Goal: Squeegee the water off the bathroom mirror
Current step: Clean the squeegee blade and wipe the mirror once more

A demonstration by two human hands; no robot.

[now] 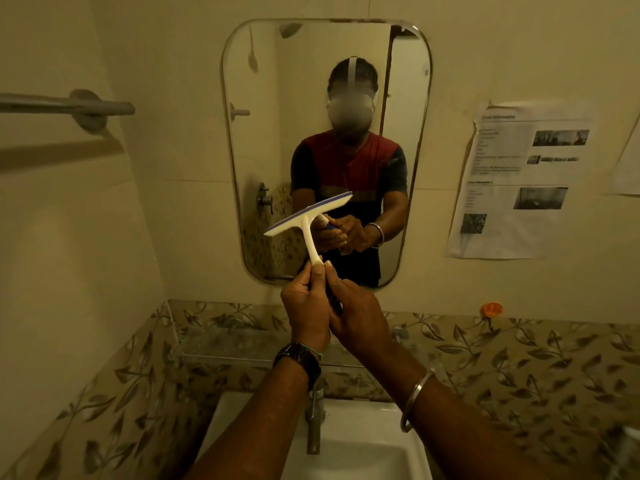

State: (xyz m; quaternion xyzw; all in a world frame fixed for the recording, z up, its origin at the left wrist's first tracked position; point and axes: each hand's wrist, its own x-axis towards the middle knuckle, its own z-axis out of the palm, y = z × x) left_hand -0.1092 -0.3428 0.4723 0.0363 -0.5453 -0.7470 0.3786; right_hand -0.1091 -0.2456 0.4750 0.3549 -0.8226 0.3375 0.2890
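Mirror is hanging ahead while left hand and right hand are gripping the squeegee handle low, fingers curled round it, probably steadying the blade pre-stroke.

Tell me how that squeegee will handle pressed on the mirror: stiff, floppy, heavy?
Probably light: the squeegee is thin plastic, held by its handle end in left hand and right hand. Handle looks rigid, unbent. Its blue blade edge likely flexes.

Black wristwatch, plain silver bangle, bare forearms
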